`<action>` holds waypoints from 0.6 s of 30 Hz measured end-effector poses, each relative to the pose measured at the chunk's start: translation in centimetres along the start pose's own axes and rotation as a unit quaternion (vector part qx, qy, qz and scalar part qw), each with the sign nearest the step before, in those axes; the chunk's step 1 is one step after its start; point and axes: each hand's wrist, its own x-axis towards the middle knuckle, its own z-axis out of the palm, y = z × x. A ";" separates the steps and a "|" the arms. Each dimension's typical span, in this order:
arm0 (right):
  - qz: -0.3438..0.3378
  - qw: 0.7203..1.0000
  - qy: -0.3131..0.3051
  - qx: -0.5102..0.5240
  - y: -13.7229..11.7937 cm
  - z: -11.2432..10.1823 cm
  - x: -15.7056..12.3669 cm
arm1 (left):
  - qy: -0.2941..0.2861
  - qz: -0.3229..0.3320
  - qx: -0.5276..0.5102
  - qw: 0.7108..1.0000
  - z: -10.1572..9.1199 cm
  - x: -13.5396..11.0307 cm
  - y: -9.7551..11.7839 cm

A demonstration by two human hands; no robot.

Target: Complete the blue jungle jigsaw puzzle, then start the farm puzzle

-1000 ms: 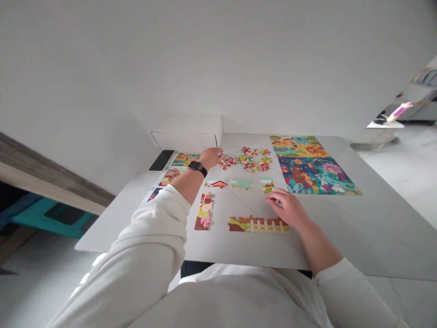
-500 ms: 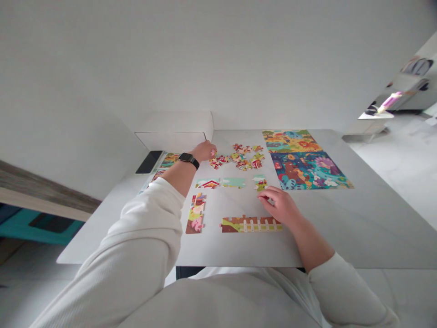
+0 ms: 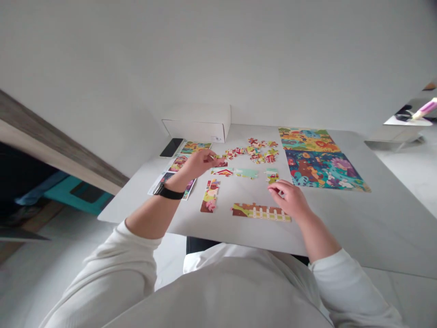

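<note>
My left hand (image 3: 197, 162), with a black watch on its wrist, hovers over the table and pinches a small puzzle piece (image 3: 220, 161) between fingertips, just above the barn strip (image 3: 234, 172). My right hand (image 3: 289, 199) rests curled on the table at the right end of the fence strip (image 3: 260, 212); whether it holds a piece is hidden. A short vertical strip (image 3: 210, 196) lies left of the fence. Loose pieces (image 3: 255, 152) are scattered further back. A small joined bit (image 3: 272, 175) lies near my right fingertips.
Two finished puzzles (image 3: 317, 159) lie at the right of the grey table (image 3: 358, 218). A white box (image 3: 200, 123) stands at the back, a black phone (image 3: 171, 147) and picture cards (image 3: 184, 159) to its left. The table's left edge drops to the floor.
My left hand has drawn back from the loose pile toward me with a piece pinched in it. The right hand has stayed by the fence strip. The camera view has shifted.
</note>
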 end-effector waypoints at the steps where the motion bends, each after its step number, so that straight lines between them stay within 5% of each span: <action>1: -0.007 1.000 0.004 0.000 -0.1 0.0 0.0 | 0.002 -0.014 -0.045 0.999 0.4 -2.0 0.2; 8: -0.093 0.995 0.029 0.034 -3.4 1.1 1.5 | 0.021 -0.065 -0.202 0.977 3.9 -11.3 2.5; 12: -0.160 0.986 -0.002 0.055 -6.4 3.5 2.3 | -0.006 -0.104 -0.239 0.965 5.7 -12.9 3.0; 18: -0.190 0.980 -0.013 0.055 -7.5 6.4 2.0 | -0.012 -0.044 -0.188 0.981 7.5 -12.8 3.1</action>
